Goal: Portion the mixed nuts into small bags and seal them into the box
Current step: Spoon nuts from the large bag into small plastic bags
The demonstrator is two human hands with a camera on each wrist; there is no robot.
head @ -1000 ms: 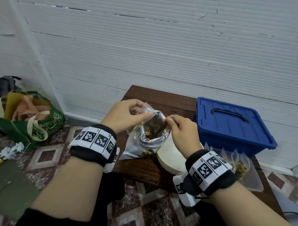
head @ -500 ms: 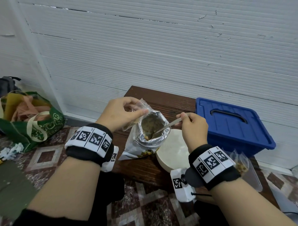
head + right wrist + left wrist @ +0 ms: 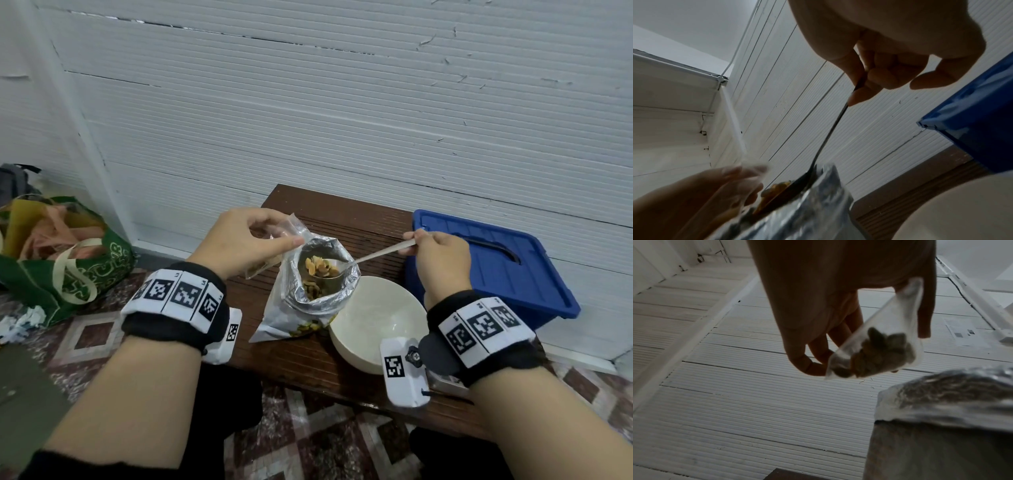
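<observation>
Two hands busy. Your left hand (image 3: 239, 240) pinches small bag (image 3: 879, 350) by its top edge, just left of foil pouch (image 3: 322, 291); thin film, limp and slick, so hold near mouth (few nuts already inside). Your right hand (image 3: 442, 253) grips spoon (image 3: 373, 255) by handle end; heaped nuts (image 3: 318, 267) loose, likely to roll, so keep bowl level. Box (image 3: 496, 263) shut, far right.

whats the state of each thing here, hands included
left hand: pinches the small clear bag
small clear bag: held up, some nuts inside
right hand: grips the spoon handle
spoon: loaded with nuts, over the foil bag
foil bag: open, upright
blue box: lid on
white bowl: empty
</observation>
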